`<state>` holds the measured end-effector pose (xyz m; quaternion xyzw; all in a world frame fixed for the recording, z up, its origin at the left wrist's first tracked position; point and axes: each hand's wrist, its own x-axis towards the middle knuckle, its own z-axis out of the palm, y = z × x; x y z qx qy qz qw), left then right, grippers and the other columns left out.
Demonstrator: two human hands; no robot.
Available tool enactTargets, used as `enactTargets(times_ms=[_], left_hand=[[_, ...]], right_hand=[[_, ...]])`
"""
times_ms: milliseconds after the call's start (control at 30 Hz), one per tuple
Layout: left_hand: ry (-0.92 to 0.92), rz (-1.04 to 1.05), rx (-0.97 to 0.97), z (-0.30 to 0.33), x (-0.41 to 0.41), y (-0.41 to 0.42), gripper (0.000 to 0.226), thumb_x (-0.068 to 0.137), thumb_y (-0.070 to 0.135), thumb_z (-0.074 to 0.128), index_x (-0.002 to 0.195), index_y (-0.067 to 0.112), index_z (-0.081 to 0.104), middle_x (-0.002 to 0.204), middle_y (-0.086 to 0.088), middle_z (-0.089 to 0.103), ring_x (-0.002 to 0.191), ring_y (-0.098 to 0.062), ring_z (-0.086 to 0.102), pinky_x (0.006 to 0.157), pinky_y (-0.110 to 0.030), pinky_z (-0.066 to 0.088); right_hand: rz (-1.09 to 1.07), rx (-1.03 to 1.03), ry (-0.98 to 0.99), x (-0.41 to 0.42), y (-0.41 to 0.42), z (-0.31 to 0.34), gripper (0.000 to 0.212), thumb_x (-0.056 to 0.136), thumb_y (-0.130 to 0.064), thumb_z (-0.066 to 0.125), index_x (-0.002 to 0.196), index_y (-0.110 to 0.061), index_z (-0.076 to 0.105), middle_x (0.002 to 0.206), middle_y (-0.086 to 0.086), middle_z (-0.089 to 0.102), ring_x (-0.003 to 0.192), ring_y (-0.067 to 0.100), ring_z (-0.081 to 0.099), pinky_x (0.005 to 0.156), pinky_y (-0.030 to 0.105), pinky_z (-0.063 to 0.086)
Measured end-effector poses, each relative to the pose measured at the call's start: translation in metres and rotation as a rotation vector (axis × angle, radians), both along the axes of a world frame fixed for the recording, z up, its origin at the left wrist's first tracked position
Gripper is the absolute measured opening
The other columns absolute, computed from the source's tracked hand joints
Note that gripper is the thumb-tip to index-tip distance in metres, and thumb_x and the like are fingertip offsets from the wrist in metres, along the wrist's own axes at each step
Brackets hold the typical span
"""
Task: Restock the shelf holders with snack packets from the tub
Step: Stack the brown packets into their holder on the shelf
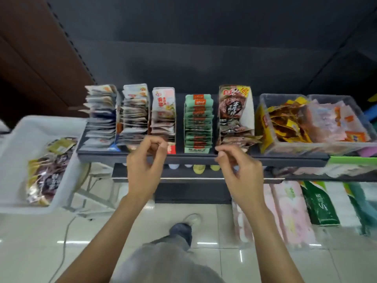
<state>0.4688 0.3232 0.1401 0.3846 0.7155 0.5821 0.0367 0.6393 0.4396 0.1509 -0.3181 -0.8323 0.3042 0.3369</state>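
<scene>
A white tub [18, 139] stands at the left of the shelf with dark brown snack packets [46, 172] in it. Several upright holders line the dark shelf [204, 159]: white packets [100, 117], mixed white packets [134, 117], pink-and-white packets [163, 117], green packets [197, 123] and brown meat-snack packets [234, 117]. My left hand [145, 164] is at the front of the pink-and-white holder, its fingers curled and pinching a packet there. My right hand [238, 168] hovers at the front of the brown holder with thumb and forefinger pinched together; I see nothing between them.
Two clear bins [318, 148] of yellow and orange packets fill the shelf's right end. A lower shelf [183, 174] sits beneath. Tissue packs [289, 211] and green bags [320, 205] stand on the tiled floor at the right. My leg and shoe [183, 225] are below.
</scene>
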Motion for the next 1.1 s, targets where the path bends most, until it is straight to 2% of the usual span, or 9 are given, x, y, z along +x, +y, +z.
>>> enactTargets(times_ms=[133, 300, 400, 467, 567, 733, 800, 967, 1100], left_hand=[[-0.144, 0.131, -0.203, -0.027, -0.027, -0.082, 0.008, 0.09, 0.028, 0.057, 0.085, 0.025, 0.062, 0.072, 0.017, 0.064, 0.068, -0.001, 0.058, 0.061, -0.012, 0.042], [-0.126, 0.175, -0.779, -0.067, -0.079, -0.183, 0.012, 0.087, 0.022, 0.064, 0.096, 0.028, 0.066, 0.081, 0.015, 0.065, 0.08, -0.009, 0.065, 0.069, -0.022, 0.048], [-0.181, 0.299, -0.784, -0.082, -0.116, -0.237, 0.016, 0.087, 0.018, 0.064, 0.099, 0.027, 0.069, 0.084, 0.014, 0.068, 0.08, -0.009, 0.066, 0.075, -0.025, 0.051], [-0.236, 0.39, -0.68, -0.089, -0.15, -0.268, 0.019, 0.086, 0.01, 0.063, 0.095, 0.026, 0.069, 0.085, 0.012, 0.069, 0.076, -0.003, 0.065, 0.074, -0.021, 0.051], [-0.321, 0.446, -0.608, -0.105, -0.214, -0.304, 0.02, 0.088, 0.008, 0.062, 0.097, 0.025, 0.067, 0.091, 0.01, 0.068, 0.076, 0.008, 0.06, 0.068, -0.002, 0.041], [-0.498, 0.406, -0.725, -0.153, -0.324, -0.326, 0.023, 0.09, 0.013, 0.059, 0.112, 0.015, 0.063, 0.105, -0.003, 0.07, 0.094, -0.019, 0.066, 0.089, -0.029, 0.049], [-0.543, 0.339, -0.827, -0.172, -0.35, -0.318, 0.026, 0.089, 0.02, 0.061, 0.114, 0.013, 0.063, 0.111, -0.006, 0.069, 0.097, -0.023, 0.066, 0.092, -0.036, 0.049], [-0.482, 0.149, -1.085, -0.209, -0.366, -0.29, 0.047, 0.087, 0.039, 0.063, 0.125, 0.012, 0.052, 0.117, -0.007, 0.062, 0.102, -0.023, 0.061, 0.086, -0.035, 0.05], [-0.497, 0.112, -1.077, -0.228, -0.365, -0.282, 0.05, 0.082, 0.022, 0.071, 0.125, 0.012, 0.047, 0.12, -0.011, 0.057, 0.105, -0.028, 0.057, 0.09, -0.036, 0.05]], right_hand=[[0.185, -0.076, -0.236, -0.034, -0.055, -0.042, 0.009, 0.092, -0.019, 0.06, 0.096, -0.019, 0.068, 0.078, -0.005, 0.07, 0.067, 0.013, 0.064, 0.059, 0.027, 0.05], [0.382, -0.392, -0.444, -0.092, -0.117, -0.091, 0.013, 0.091, -0.016, 0.059, 0.099, -0.021, 0.069, 0.091, -0.008, 0.072, 0.083, 0.009, 0.067, 0.076, 0.029, 0.053], [0.48, -0.491, -0.488, -0.139, -0.155, -0.105, 0.015, 0.09, -0.014, 0.059, 0.097, -0.025, 0.069, 0.09, -0.014, 0.07, 0.086, 0.003, 0.065, 0.073, 0.009, 0.046], [0.541, -0.512, -0.495, -0.177, -0.177, -0.11, 0.016, 0.091, -0.014, 0.059, 0.098, -0.024, 0.068, 0.093, -0.012, 0.07, 0.086, 0.002, 0.063, 0.074, 0.008, 0.045], [0.593, -0.486, -0.491, -0.244, -0.209, -0.117, 0.019, 0.09, -0.011, 0.057, 0.102, -0.02, 0.069, 0.096, -0.01, 0.071, 0.087, 0.003, 0.062, 0.077, 0.013, 0.047], [0.581, -0.442, -0.522, -0.363, -0.246, -0.135, 0.024, 0.091, -0.005, 0.054, 0.105, -0.017, 0.068, 0.106, -0.005, 0.068, 0.089, 0.005, 0.059, 0.076, 0.01, 0.043], [0.557, -0.382, -0.591, -0.403, -0.252, -0.146, 0.025, 0.092, -0.005, 0.053, 0.111, -0.015, 0.066, 0.116, -0.001, 0.066, 0.095, 0.009, 0.06, 0.082, 0.017, 0.045], [0.52, -0.097, -0.881, -0.475, -0.24, -0.183, 0.04, 0.092, -0.003, 0.049, 0.132, -0.009, 0.052, 0.136, 0.009, 0.049, 0.126, 0.024, 0.046, 0.107, 0.033, 0.035], [0.411, 0.082, -1.085, -0.515, -0.227, -0.208, 0.057, 0.088, 0.009, 0.047, 0.142, -0.003, 0.034, 0.141, 0.02, 0.04, 0.131, 0.032, 0.038, 0.11, 0.038, 0.032]])
